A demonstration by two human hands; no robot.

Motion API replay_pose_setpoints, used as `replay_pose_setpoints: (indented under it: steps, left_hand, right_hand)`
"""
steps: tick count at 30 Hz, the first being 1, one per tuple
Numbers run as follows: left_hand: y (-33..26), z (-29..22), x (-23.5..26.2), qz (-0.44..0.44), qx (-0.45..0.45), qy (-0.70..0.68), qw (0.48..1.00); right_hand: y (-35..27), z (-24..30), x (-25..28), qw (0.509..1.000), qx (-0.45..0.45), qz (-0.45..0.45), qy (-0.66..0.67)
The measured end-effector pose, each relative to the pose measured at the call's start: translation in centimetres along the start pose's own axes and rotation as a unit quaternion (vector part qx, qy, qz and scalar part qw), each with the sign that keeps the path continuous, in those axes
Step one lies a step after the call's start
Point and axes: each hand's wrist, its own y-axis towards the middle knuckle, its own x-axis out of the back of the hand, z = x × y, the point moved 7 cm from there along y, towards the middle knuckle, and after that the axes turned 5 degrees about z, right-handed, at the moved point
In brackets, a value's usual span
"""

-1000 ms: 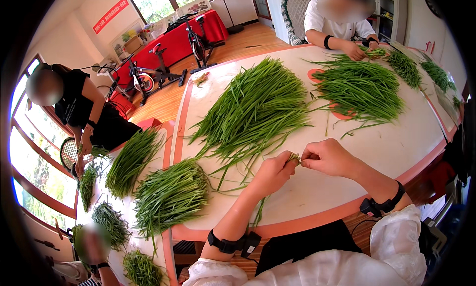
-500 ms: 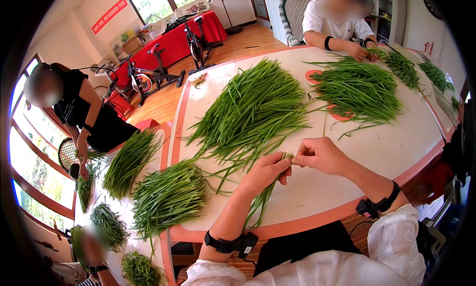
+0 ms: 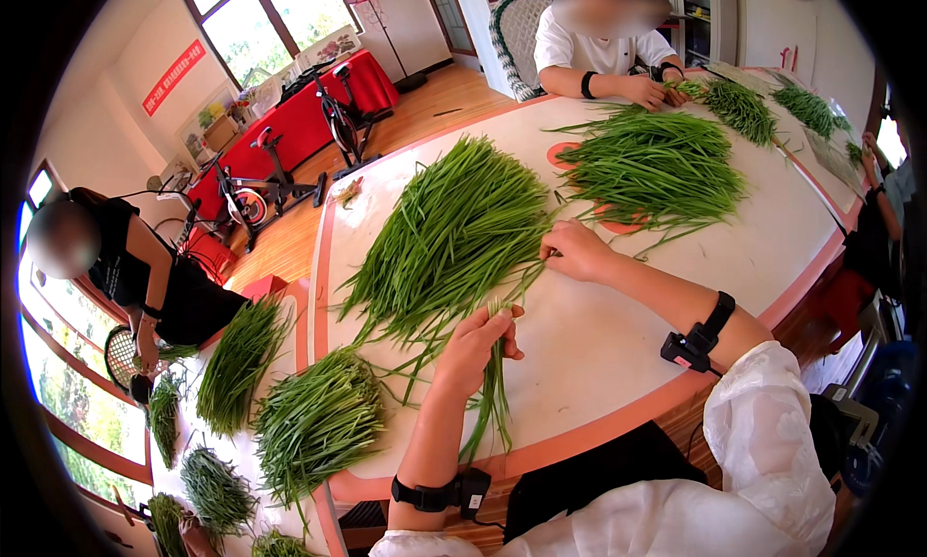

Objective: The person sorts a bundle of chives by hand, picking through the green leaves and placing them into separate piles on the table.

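My left hand (image 3: 475, 349) is closed round a small bunch of chives (image 3: 493, 398), whose long green leaves hang down below the fingers. My right hand (image 3: 577, 250) pinches at the stalk ends on the right edge of a large chive pile (image 3: 449, 234); the exact stalks between its fingertips are hard to make out. That pile lies spread on the white table (image 3: 618, 345), just beyond my left hand. A smaller, neater chive pile (image 3: 323, 422) sits left of my left forearm.
Another chive pile (image 3: 657, 166) lies at the far right, before a seated person (image 3: 603, 60) handling stalks. On the left, a person in black (image 3: 164, 277) stands by a further chive heap (image 3: 237, 364). Exercise bikes (image 3: 261, 190) stand by a red-covered table (image 3: 362, 89).
My right hand has left my left hand and reached forward to the large pile's edge. My left hand has come slightly left and down, keeping its bunch. The whole view has shifted.
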Motion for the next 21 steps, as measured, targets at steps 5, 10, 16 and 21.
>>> replay_pose_setpoints:
  steps: [5, 10, 16, 21]
  left_hand:
    - [0.2, -0.2, 0.8, -0.029, -0.037, -0.025, 0.999]
    - [-0.2, -1.6, 0.2, -0.019, -0.103, -0.085, 0.991]
    - [-0.1, -1.1, -0.2, -0.021, -0.101, 0.195, 0.975]
    - [0.1, -0.5, -1.5, 0.019, -0.075, 0.288, 0.954]
  right_hand:
    - [-0.6, 1.5, 2.3, 1.0, 0.026, -0.003, 0.009]
    - [-3.1, 4.2, 3.2, 0.963, -0.091, 0.184, 0.173]
    - [-6.1, 8.2, 1.8, 0.96, 0.021, 0.186, 0.207]
    - [-6.8, 8.4, 2.8, 0.957, 0.001, 0.152, 0.247]
